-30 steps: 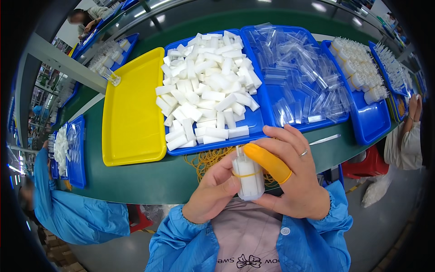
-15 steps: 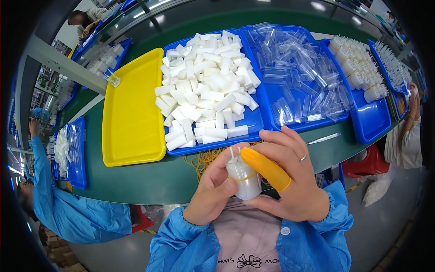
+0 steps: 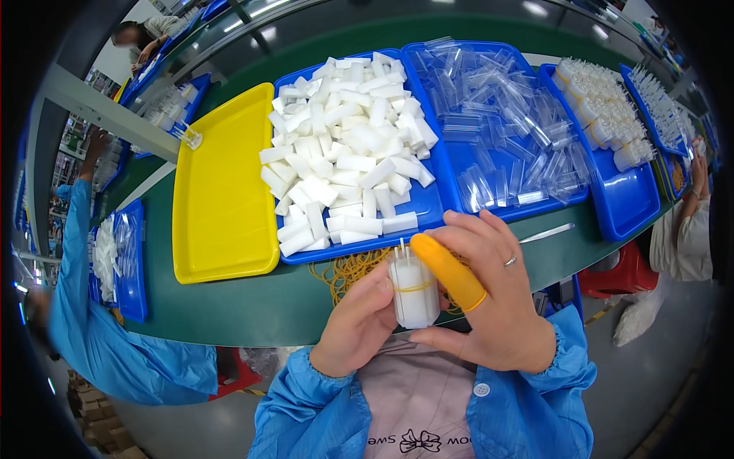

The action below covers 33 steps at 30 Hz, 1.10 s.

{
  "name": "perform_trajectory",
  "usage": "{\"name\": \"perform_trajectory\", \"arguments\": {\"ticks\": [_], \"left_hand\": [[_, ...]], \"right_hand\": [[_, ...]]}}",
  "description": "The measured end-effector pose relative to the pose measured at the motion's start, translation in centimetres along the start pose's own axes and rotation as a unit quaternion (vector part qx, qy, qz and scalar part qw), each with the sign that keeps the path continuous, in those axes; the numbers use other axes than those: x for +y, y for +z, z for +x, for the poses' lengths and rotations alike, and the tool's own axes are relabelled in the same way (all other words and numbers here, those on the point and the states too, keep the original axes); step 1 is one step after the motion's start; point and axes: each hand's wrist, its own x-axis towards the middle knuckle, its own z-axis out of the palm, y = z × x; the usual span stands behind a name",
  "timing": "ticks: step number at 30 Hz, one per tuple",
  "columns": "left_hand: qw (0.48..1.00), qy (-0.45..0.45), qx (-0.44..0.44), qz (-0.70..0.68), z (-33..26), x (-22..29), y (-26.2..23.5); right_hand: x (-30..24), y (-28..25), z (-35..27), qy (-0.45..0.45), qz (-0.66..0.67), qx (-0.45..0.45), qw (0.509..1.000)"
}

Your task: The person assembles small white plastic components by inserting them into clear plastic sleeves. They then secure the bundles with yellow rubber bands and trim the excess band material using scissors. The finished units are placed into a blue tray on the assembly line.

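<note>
Between my two hands is a bundle (image 3: pixel 415 298): a white core wrapped in clear plastic strips, with a yellow rubber band round its middle and thin white prongs on top. My left hand (image 3: pixel 355 321) closes on its left side with thumb and fingers. On the other side, my right hand (image 3: pixel 493 302) has its thumb near the bottom and its index finger, in a yellow finger cot (image 3: pixel 449 273), by the top edge. The bundle stands nearly upright just before the table's front edge. Loose yellow rubber bands (image 3: pixel 336 279) lie behind my left hand.
A yellow tray (image 3: pixel 225 199) has a small white pronged piece (image 3: pixel 191 138) at its corner. Blue trays hold white foam blocks (image 3: pixel 355 163), clear plastic strips (image 3: pixel 497 122) and banded bundles (image 3: pixel 600 107). Co-workers sit left, in a blue sleeve (image 3: pixel 73 237), and right.
The bundle has turned more upright, showing more of its band and side. My right hand has shifted slightly up and left. The co-worker's arm on the left has risen.
</note>
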Motion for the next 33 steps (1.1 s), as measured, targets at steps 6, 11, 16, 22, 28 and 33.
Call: {"name": "perform_trajectory", "arguments": {"ticks": [6,11,16,22,28,33], "left_hand": [[0.999,-0.031,-0.005,-0.010,0.2,-0.2,0.2],[1.000,-0.019,-0.012,0.005,0.1,-0.1,0.1],[0.998,-0.026,-0.026,0.046,0.1,0.1,-0.1],[0.990,-0.035,-0.053,0.130,-0.4,-1.0,1.1],[0.787,0.564,0.082,0.238,-7.5,0.7,0.2],[0.696,0.678,0.032,0.234,-6.7,5.2,0.0]], "right_hand": [[0.7,0.0,-0.6,-0.015,-0.004,-0.003,1.000],[0.5,0.2,-0.6,-0.034,-0.022,0.007,0.999],[1.3,-0.6,-0.5,0.017,0.151,-0.008,0.988],[3.2,-1.3,-1.7,-0.025,0.311,-0.126,0.941],[4.5,-5.4,-5.6,0.087,0.238,0.049,0.966],[9.7,-8.4,-8.7,0.187,0.103,0.240,0.947]]}}
